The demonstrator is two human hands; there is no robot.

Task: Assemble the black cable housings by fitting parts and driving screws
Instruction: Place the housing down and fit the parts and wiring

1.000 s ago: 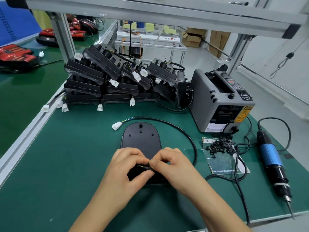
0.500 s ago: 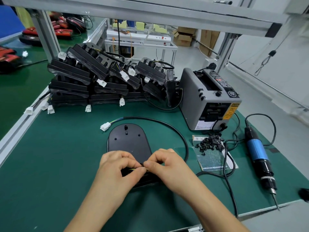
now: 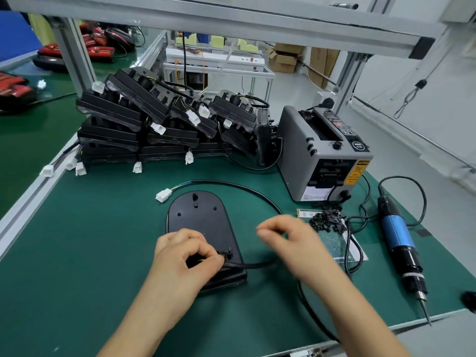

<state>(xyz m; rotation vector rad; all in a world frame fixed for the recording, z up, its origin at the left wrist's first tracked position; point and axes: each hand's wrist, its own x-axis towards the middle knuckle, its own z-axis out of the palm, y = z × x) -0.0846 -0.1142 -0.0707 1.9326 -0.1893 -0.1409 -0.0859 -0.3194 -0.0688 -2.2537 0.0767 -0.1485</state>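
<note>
- A green counter [image 3: 77,253] fills the frame, seen from above, with both hands low in the middle.
- A flat black cable housing [image 3: 198,228] with one rounded end lies on the counter at the centre, rounded end pointing away.
- The left hand [image 3: 180,264] rests on the housing's near end. Its thumb and curled fingers pinch the black cable [image 3: 231,185] where it meets the housing, and a bit of yellow wire shows between the fingers.
- The cable arcs from a white connector [image 3: 164,195], just left of the rounded end, round to the right and back to the near end.
- The right hand [image 3: 291,240] hangs above the counter, apart from the left and just right of the housing. It is blurred with its fingers bent, and I cannot tell whether it holds anything.
- A pile of small black parts [image 3: 327,221] sits on a card right of that hand.
- A blue electric screwdriver [image 3: 398,243] lies at the right edge, tip toward the viewer.
- A grey tape dispenser [image 3: 322,155] stands at upper right.
- A stack of black housings [image 3: 154,124] with white connectors fills the upper middle.
</note>
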